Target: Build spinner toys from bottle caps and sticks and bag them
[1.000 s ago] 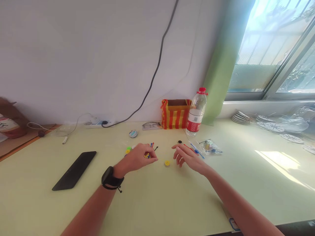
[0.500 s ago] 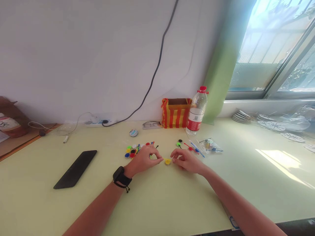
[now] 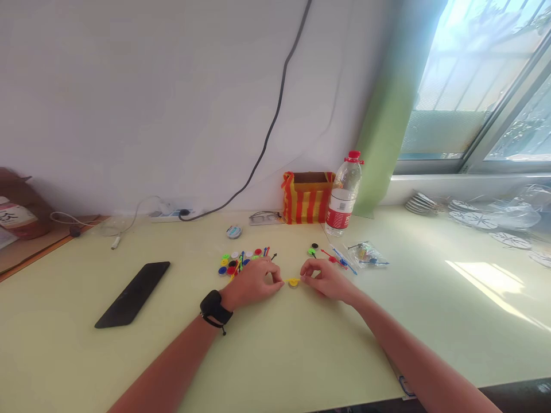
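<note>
In the head view a small yellow arrow spinner (image 3: 293, 283), an arrow on a round base, sits low over the table between my hands. Thumb and forefinger of my right hand (image 3: 325, 279) are pinched at the arrow's right end. My left hand (image 3: 253, 281), with a black watch on its wrist, is also pinched, its fingertips by the arrow's left end; the exact contact is partly hidden. Beside and behind my left hand lie several coloured discs (image 3: 224, 263) and arrows, partly covered by it. Past my right hand are a green disc (image 3: 312, 252) and red and blue arrow spinners (image 3: 343, 263).
A clear bag of spinner parts (image 3: 368, 254) lies to the right. Behind stand a striped box (image 3: 309, 201) and a red-capped bottle (image 3: 341, 201). A black flat slab (image 3: 133, 295) rests at left, a round tin (image 3: 233, 232) farther back. White patterned discs (image 3: 477, 219) sit far right.
My left hand has turned and lowered slightly, uncovering more of the discs and arrows behind it. The yellow arrow spinner and my right hand have hardly moved.
</note>
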The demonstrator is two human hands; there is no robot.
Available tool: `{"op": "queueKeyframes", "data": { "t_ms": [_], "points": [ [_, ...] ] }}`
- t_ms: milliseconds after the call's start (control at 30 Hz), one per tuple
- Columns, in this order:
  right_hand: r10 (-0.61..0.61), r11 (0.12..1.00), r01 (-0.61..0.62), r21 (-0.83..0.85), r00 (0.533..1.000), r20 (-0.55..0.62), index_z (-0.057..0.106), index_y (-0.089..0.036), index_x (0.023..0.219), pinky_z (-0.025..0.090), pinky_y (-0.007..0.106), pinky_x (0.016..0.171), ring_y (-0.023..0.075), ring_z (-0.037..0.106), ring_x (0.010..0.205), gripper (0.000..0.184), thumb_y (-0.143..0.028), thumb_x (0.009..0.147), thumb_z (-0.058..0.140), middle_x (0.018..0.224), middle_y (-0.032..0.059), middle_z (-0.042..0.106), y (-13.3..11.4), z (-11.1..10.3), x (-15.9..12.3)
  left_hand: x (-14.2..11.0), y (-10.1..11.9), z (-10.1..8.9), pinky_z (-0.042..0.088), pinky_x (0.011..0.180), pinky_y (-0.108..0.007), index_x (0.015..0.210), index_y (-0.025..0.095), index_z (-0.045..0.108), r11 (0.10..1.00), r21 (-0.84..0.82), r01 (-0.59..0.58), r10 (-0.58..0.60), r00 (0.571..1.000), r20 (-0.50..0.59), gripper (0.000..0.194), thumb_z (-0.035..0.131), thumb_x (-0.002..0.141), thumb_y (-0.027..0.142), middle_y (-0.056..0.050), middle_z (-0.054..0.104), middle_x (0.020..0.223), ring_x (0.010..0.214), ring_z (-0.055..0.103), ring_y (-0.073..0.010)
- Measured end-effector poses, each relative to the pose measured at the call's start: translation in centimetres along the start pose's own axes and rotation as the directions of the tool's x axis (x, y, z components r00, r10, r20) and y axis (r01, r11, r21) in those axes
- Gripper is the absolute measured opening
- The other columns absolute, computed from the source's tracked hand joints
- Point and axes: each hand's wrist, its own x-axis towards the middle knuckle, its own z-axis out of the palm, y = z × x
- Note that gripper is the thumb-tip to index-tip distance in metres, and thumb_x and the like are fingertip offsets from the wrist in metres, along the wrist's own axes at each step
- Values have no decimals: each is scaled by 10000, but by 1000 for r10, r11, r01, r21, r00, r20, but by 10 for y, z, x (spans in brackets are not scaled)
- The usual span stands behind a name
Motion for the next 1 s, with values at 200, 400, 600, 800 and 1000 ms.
{"op": "queueKeyframes", "data": {
  "t_ms": [200,400,600,800,1000],
  "points": [
    [12,999,-13,-34,999,-33,608,-209,926,356,204,407,63,501,419,127,-314,864,643,759,-38,613,-1,-2,1,-1,17,3,470,947,-396,1170,281,676,990,27,-138,137,990,33,293,654,882,236,-36,719,1113,1080,617,-257],
    [-15,995,10,-95,998,-57,619,-210,941,377,213,446,85,526,492,143,-306,843,657,779,-20,639,-4,-6,-1,0,22,11,461,946,-414,1107,276,689,983,38,-181,179,983,32,230,658,884,232,-42,738,1102,1070,615,-270],
    [-75,988,57,-146,990,-117,659,-208,935,435,231,473,114,555,564,205,-397,858,655,829,20,688,-3,-20,-1,0,34,20,417,840,-427,938,237,654,961,216,-174,176,984,12,59,623,888,232,-61,722,959,937,609,-274],
    [-67,981,24,-191,972,-223,652,-212,902,415,233,451,150,616,598,272,-483,885,626,810,32,693,-7,-70,-1,0,32,29,433,812,-411,1001,236,639,980,176,-92,101,994,-44,112,626,895,271,-60,711,1008,931,612,-273],
    [-34,889,-38,-456,988,-149,632,-200,767,382,266,526,149,580,569,266,-419,914,597,733,34,715,2,-78,7,0,23,33,470,922,-411,1126,239,653,993,63,-95,100,992,-81,219,647,917,307,-64,709,1123,1038,614,-266]
  ]
}}
